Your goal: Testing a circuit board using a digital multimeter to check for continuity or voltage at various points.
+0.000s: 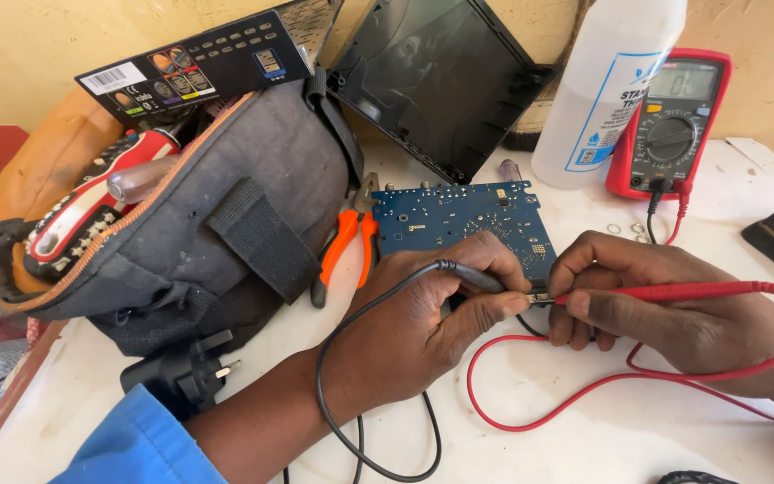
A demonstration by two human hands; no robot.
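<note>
A blue circuit board (459,220) lies flat on the white table (584,430). My left hand (423,323) grips a black test probe (472,278), its lead looping down toward me. My right hand (647,300) pinches a red test probe (674,292), whose red lead (530,417) curls across the table. The two probe tips meet on a small part at the board's near right edge (537,298). A red multimeter (674,121) stands propped at the back right with both leads plugged in.
A grey tool bag (199,233) with screwdrivers fills the left. Orange pliers (351,242) lie beside the board. A black plastic cover (441,76) leans on the wall, next to a white bottle (606,85). A black plug adapter (185,372) sits front left.
</note>
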